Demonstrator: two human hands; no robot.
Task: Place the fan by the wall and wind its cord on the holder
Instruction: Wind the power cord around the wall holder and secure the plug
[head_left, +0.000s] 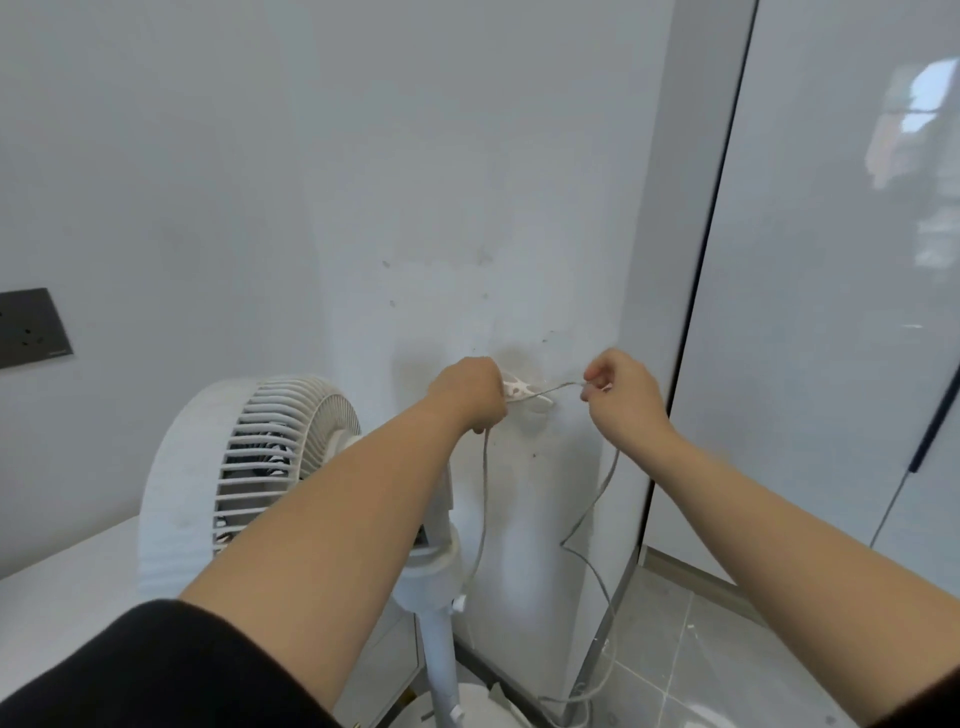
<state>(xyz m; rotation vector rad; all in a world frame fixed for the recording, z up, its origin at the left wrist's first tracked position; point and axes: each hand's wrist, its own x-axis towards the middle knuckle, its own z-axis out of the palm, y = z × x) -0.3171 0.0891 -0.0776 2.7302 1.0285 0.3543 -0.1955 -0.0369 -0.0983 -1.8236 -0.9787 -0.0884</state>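
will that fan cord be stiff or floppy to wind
Probably floppy: the cord sags in loose loops below the right hand. Likely light, since a fingertip pinch holds it. A kink midway hints it may spring off the holder.

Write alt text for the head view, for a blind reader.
A left hand grips and a right hand pinches a thin grey cord at a small white holder on the wall. A white fan stands lower left.

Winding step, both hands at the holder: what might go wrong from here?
The holder is small, so the cord stretched from it to the right hand may slip off. The left hand covers part of it, hiding the seating. Slack hanging beside the fan could kink or tug it.
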